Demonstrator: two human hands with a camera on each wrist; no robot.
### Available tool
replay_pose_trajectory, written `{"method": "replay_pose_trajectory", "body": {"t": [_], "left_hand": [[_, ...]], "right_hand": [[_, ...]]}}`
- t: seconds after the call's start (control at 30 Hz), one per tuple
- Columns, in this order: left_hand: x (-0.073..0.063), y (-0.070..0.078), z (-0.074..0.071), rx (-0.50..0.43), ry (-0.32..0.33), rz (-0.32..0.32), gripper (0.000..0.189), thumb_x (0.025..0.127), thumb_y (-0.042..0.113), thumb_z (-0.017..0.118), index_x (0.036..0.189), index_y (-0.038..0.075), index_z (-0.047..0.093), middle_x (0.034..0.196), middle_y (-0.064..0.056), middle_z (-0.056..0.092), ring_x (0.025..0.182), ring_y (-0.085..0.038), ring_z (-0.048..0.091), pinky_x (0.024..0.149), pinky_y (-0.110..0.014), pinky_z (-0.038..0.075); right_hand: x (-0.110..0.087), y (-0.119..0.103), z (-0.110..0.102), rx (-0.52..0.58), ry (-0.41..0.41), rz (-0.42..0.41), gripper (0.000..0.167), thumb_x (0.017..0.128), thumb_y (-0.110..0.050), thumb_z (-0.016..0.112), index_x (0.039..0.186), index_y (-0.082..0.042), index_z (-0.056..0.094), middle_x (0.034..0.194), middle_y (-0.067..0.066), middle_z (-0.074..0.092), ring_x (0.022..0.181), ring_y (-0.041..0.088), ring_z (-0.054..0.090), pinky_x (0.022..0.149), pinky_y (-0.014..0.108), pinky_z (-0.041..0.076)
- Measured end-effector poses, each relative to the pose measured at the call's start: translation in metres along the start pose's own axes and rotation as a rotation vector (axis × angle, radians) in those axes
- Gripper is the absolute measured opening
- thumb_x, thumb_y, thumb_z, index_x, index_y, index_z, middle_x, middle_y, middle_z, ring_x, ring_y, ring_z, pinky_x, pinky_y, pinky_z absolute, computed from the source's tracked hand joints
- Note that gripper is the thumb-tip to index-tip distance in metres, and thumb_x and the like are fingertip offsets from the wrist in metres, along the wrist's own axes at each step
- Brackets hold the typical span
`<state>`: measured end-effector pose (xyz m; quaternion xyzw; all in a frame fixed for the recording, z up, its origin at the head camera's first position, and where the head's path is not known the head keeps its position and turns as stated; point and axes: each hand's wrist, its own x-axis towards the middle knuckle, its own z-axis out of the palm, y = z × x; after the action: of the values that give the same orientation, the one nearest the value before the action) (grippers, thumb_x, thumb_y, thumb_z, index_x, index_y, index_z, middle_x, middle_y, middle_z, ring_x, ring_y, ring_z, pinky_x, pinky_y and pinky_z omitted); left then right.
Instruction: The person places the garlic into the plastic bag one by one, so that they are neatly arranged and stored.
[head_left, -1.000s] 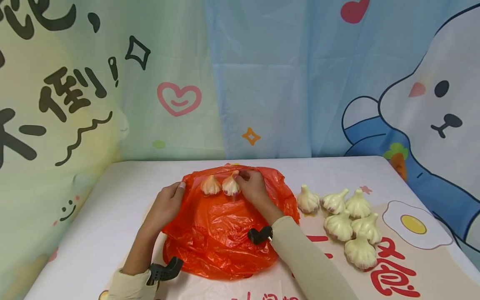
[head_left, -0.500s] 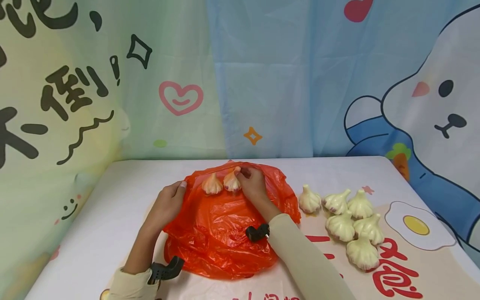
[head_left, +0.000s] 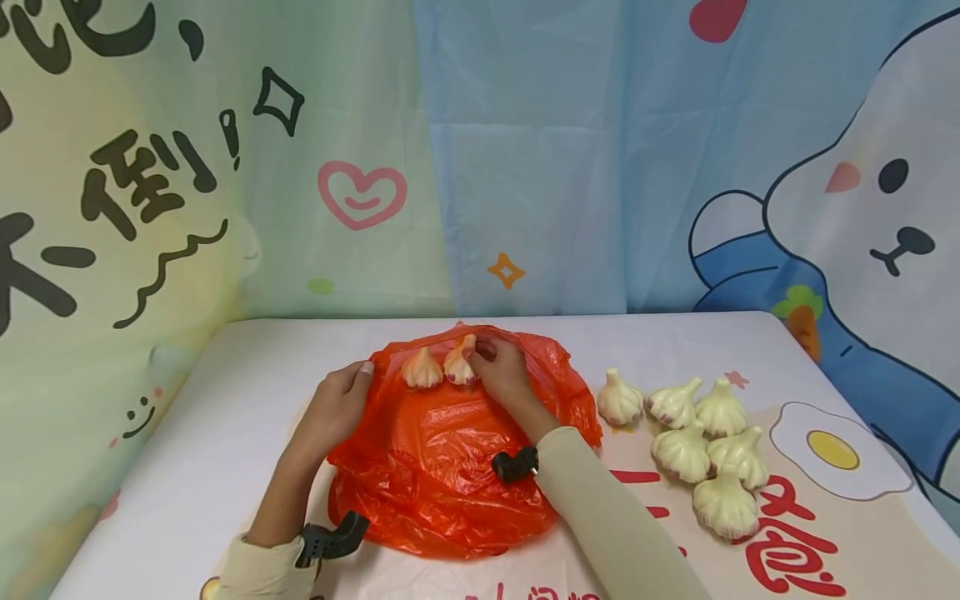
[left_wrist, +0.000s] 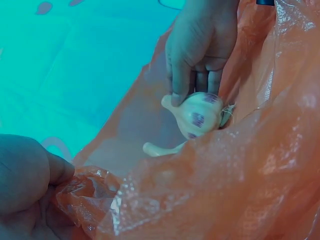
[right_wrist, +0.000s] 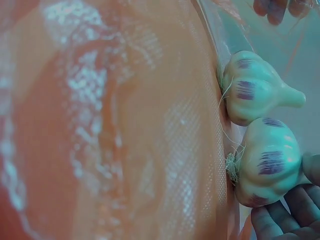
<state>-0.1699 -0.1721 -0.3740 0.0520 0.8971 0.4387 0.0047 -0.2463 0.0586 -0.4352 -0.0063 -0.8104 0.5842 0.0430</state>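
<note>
A red plastic bag [head_left: 442,475] lies on the table with its mouth spread toward the far side. My left hand [head_left: 341,408] pinches the bag's left edge, and the gathered film shows between thumb and fingers in the left wrist view. Inside the mouth, my right hand [head_left: 502,367] pinches a garlic bulb [right_wrist: 272,162] near its stem, fingers behind it. A second garlic bulb [right_wrist: 255,87] sits right beside it, on the left in the head view. In the left wrist view the bag's film partly hides that second bulb.
Several pale garlic bulbs [head_left: 678,450] stand in a cluster on the table right of the bag, with one bulb [head_left: 619,398] slightly apart, close to the bag's edge. A printed cloth covers the tabletop [head_left: 262,367]. A patterned curtain [head_left: 525,167] hangs behind the table.
The bulb at my right hand shifts slightly, ending a little closer to the other bulb. My left hand keeps its hold on the bag's edge. The view shifts slightly.
</note>
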Motion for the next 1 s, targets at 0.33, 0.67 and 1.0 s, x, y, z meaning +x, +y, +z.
{"method": "replay_pose_trajectory", "body": {"t": [0.33, 0.67, 1.0], "left_hand": [[-0.001, 0.0, 0.0, -0.003, 0.005, 0.0, 0.044, 0.107, 0.03, 0.032, 0.108, -0.002, 0.063, 0.077, -0.01, 0.051, 0.073, -0.024, 0.051, 0.066, -0.034, 0.045], [-0.001, 0.0, 0.0, -0.004, 0.002, -0.012, 0.045, 0.107, 0.031, 0.032, 0.11, -0.002, 0.062, 0.076, -0.01, 0.049, 0.073, -0.025, 0.051, 0.065, -0.034, 0.045], [0.0, 0.0, 0.0, -0.015, -0.002, -0.012, 0.044, 0.107, 0.03, 0.032, 0.101, -0.002, 0.061, 0.072, -0.009, 0.046, 0.067, -0.024, 0.049, 0.06, -0.033, 0.045]], "right_hand": [[-0.001, 0.001, -0.001, -0.026, -0.047, -0.01, 0.039, 0.095, -0.019, 0.065, 0.129, -0.001, 0.061, 0.122, 0.012, 0.065, 0.112, 0.025, 0.061, 0.093, 0.037, 0.048], [-0.005, -0.01, -0.004, -0.076, -0.041, -0.144, 0.046, 0.093, -0.013, 0.067, 0.137, -0.006, 0.055, 0.136, 0.008, 0.056, 0.127, 0.024, 0.051, 0.099, 0.038, 0.043], [-0.02, -0.024, -0.013, -0.155, -0.027, -0.171, 0.044, 0.094, -0.018, 0.067, 0.135, -0.007, 0.057, 0.132, 0.008, 0.059, 0.125, 0.025, 0.052, 0.098, 0.041, 0.044]]}}
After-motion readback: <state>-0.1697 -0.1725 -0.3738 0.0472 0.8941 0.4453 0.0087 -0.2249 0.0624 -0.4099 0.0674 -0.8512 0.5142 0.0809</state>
